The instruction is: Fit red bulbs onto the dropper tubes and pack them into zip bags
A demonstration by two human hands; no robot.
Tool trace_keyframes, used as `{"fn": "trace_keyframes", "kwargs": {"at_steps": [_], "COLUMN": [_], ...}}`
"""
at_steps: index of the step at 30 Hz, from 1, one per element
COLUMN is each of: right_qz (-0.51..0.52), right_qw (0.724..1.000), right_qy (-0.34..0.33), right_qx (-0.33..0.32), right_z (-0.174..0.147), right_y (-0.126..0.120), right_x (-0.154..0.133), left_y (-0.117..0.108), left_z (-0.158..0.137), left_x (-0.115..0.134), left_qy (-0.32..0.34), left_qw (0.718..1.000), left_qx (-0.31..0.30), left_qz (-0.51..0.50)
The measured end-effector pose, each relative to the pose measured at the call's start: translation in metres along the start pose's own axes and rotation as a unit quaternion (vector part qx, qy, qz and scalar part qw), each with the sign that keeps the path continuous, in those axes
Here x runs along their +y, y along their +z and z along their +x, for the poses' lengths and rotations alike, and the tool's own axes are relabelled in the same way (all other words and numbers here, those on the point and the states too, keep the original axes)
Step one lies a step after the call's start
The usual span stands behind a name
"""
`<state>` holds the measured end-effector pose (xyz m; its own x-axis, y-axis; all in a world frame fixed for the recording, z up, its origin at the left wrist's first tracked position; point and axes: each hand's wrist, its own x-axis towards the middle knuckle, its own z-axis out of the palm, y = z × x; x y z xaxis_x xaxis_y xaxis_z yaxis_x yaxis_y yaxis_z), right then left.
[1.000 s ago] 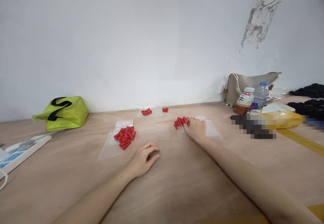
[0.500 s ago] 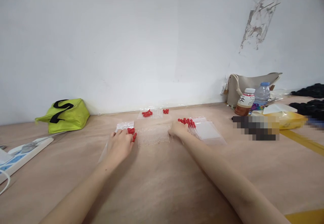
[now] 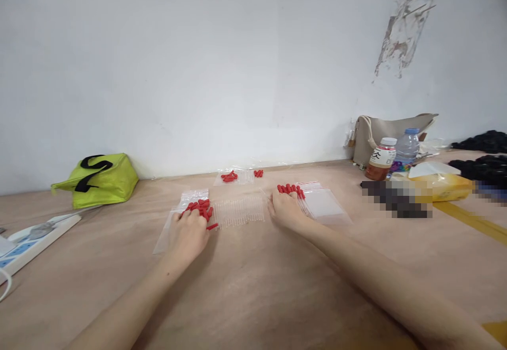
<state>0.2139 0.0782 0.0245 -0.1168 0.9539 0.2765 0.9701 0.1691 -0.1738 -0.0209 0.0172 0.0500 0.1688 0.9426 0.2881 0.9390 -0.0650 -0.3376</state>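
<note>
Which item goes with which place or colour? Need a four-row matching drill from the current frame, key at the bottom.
Column 1
1. left hand
2. right hand
3. thin clear tubes
4. bag at the far left

Column 2
A. side by side between the two hands
B. lime green
C. at a row of red caps
D. at a loose pile of red caps

Pairs: 1-D, 2-C, 3-A, 4-B
</note>
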Motion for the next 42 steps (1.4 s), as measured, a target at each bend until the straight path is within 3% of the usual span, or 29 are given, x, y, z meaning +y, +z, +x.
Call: {"fn": "trace_keyframes", "kwargs": {"at_steps": [4,7,14,18,22,26,34,42], "right_qz": [0.075,0.129,0.171,0.187,0.193,0.214,0.243,0.247], "right_qw": [0.982,0.960,0.950,0.945,0.939,0.934,0.927,0.926], "right_qy": [-0.167,-0.236,-0.247,-0.250,-0.270,-0.269,-0.264,-0.270], "right_qx": [0.053,0.074,0.085,0.094,0.092,0.102,0.108,0.091], "right_z": [-0.035,-0.054,-0.071,-0.072,-0.073,-0.076,-0.078,-0.074], "right_y": [0.006,0.014,0.021,0.021,0.021,0.019,0.017,0.018], "right_x": [0.020,0.032,0.039,0.036,0.033,0.028,0.021,0.020], "left_y": [-0.002,0.007,0.025,0.035,0.041,0.038,0.034,0.033], "left_z": [-0.009,-0.013,-0.012,-0.012,-0.010,-0.010,-0.013,-0.014], "left_x": [0.025,0.040,0.047,0.052,0.057,0.060,0.064,0.069], "left_qy": [0.068,0.122,0.135,0.183,0.179,0.152,0.172,0.144], "left_qw": [0.995,0.982,0.935,0.904,0.892,0.887,0.862,0.806], "left_qx": [0.025,0.038,0.081,0.105,0.124,0.114,0.089,0.030], "left_qz": [-0.062,-0.135,-0.317,-0.372,-0.396,-0.420,-0.468,-0.574]}}
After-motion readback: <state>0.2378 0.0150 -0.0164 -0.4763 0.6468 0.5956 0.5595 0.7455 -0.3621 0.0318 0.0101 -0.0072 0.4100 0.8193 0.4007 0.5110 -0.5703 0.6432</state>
